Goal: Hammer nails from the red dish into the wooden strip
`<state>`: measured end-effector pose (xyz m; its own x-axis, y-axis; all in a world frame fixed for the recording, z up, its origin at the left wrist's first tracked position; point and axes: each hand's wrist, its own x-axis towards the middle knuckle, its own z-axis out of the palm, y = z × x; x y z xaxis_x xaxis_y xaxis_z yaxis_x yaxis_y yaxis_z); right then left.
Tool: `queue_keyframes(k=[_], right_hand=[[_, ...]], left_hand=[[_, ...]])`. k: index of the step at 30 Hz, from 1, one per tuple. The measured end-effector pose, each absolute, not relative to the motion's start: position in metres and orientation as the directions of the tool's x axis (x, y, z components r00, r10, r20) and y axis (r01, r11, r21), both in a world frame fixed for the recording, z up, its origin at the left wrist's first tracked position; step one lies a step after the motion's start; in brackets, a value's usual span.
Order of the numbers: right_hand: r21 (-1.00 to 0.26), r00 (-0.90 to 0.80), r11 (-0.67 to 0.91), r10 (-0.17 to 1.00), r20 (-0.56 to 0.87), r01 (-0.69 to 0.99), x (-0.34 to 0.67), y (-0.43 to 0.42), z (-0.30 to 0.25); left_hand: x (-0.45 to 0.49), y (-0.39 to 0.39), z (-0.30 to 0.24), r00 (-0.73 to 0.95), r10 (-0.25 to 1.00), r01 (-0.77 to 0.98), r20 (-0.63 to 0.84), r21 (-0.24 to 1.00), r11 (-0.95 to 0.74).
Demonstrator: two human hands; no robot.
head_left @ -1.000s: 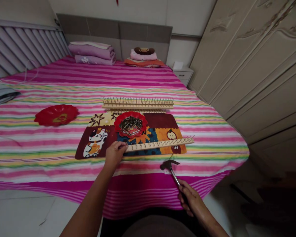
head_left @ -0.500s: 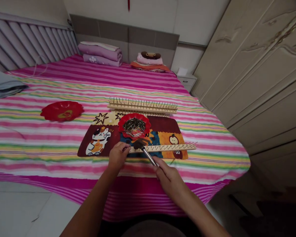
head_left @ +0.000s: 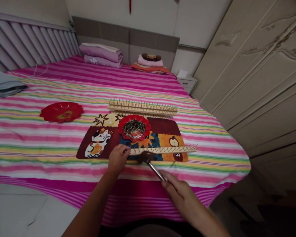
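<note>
My right hand point(head_left: 179, 191) is closed round the metal shaft of a hammer point(head_left: 156, 171). Its dark head is blurred and hangs just in front of a narrow wooden strip point(head_left: 160, 150), on the near side. A row of nails stands up along that strip, leaning at the right. At the strip's left end, my left hand point(head_left: 117, 158) is closed, thumb and fingers pinched on the end; whether a nail is also between them is hidden. Behind the strip, a red scalloped dish point(head_left: 120, 128) holds a pile of loose nails.
Under the dish and strip lies a patterned mat point(head_left: 162, 126). More nail-studded wooden strips point(head_left: 143, 108) lie behind it. A second red dish point(head_left: 61, 112) sits at left on the striped bedspread point(head_left: 34, 141). Folded bedding point(head_left: 101, 54) rests by the headboard; a wardrobe point(head_left: 256, 72) stands at right.
The hammer and my right hand have moved down and to the right, so its head has come off the strip to the near side. My left hand stays at the strip's end.
</note>
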<state>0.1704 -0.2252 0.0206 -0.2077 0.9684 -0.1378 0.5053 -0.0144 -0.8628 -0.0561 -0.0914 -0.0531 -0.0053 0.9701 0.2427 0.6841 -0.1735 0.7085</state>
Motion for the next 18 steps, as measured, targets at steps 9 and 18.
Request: queue_keyframes(k=[9, 18], right_hand=[[-0.862, 0.102, -0.389, 0.921, -0.377, 0.326, 0.234, -0.285, -0.082], [-0.838, 0.047, -0.541, 0.837, -0.545, -0.065, 0.231, -0.286, -0.118]], left_hand=[[-0.062, -0.068, -0.017, -0.015, 0.960, 0.737, 0.280, 0.652, -0.178], [-0.010, 0.005, -0.005, 0.230, 0.971, 0.921, 0.064, 0.309, -0.238]])
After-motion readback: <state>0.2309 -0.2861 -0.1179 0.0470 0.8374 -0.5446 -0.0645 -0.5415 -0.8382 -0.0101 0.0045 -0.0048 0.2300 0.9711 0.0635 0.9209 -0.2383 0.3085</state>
